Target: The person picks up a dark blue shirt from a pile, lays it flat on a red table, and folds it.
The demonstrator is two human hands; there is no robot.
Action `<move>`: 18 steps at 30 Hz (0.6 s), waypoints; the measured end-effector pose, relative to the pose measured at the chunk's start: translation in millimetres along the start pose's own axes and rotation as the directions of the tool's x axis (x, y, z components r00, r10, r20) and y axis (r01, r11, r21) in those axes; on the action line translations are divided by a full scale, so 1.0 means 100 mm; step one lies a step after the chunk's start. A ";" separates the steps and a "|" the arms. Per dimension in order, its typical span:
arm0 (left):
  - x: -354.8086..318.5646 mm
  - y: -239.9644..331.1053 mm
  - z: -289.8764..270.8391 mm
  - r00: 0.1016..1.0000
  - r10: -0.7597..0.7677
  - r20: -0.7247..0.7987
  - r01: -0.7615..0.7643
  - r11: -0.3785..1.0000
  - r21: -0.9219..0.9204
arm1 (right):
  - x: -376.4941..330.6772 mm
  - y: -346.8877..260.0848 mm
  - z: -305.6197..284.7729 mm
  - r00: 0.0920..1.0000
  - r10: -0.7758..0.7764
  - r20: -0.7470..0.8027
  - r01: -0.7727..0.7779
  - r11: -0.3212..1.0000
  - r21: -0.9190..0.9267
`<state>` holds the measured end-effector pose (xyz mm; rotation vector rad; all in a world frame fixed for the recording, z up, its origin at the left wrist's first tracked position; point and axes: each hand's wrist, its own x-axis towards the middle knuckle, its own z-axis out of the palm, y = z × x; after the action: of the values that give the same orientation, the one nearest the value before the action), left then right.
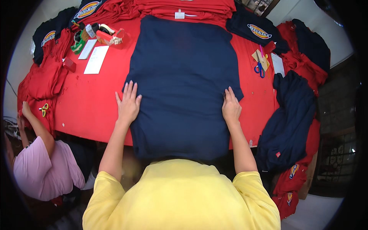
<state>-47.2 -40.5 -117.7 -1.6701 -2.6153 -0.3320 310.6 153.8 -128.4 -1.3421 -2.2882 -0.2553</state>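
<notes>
Red-covered table (96,115), stacked at its edges with red and navy garments. Navy folded shirt (180,84) spread flat at centre, near edge hanging off. Left hand (128,105) pressed open-palmed, fingers spread, on its left edge; right hand (231,107) flat, gripping nothing, on its right edge. Blue-handled scissors (260,69) far right.

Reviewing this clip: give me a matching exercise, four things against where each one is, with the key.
Things:
1. left hand
2. right hand
3. blue-handled scissors
4. white paper sheet

Places:
A. on the table's far right, beside a red pile
B. flat on the navy garment's left edge
C. on the red table, far left part
D. flat on the garment's right edge

Pairs: 1-B, 2-D, 3-A, 4-C
</notes>
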 end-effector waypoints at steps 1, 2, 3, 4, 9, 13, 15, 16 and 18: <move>-0.02 -0.09 0.10 0.998 0.029 -0.057 -0.031 0.999 -0.025 | 0.00 0.04 0.03 0.999 -0.019 -0.028 0.019 1.000 -0.011; 0.01 -0.12 0.09 0.990 0.062 -0.123 -0.068 0.997 -0.043 | 0.02 0.04 0.06 0.997 -0.035 -0.066 0.033 0.999 -0.021; 0.00 -0.10 0.10 0.991 0.062 -0.118 -0.063 0.998 -0.005 | 0.01 0.04 0.06 0.996 -0.033 -0.087 0.031 0.999 -0.025; -0.01 -0.10 0.11 0.991 0.063 -0.118 -0.066 0.998 -0.019 | 0.00 0.03 0.07 0.997 -0.028 -0.079 0.027 0.999 -0.025; -0.06 -0.09 0.10 0.988 0.061 -0.143 -0.077 0.992 -0.103 | -0.02 0.02 0.06 0.998 -0.027 -0.060 0.027 1.000 -0.001; -0.10 -0.05 0.05 0.987 0.073 -0.144 -0.088 0.991 -0.102 | -0.02 0.04 0.03 0.996 -0.052 -0.067 0.055 0.998 0.036; -0.10 -0.05 0.04 0.987 0.066 -0.150 -0.088 0.986 -0.142 | -0.02 0.05 0.00 0.996 -0.058 -0.073 0.062 0.996 0.061; -0.09 -0.05 0.03 0.974 0.089 -0.210 -0.123 0.980 -0.159 | -0.01 0.10 0.00 0.995 -0.032 -0.095 0.050 0.980 0.193; -0.11 -0.07 0.02 0.939 0.126 -0.321 -0.193 0.964 -0.185 | 0.05 0.13 -0.07 0.992 0.028 -0.120 0.029 0.895 0.446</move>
<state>-48.4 -52.6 -122.2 -1.7130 -2.2686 -0.8211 321.6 161.9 -120.8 -1.0539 -2.0746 0.1803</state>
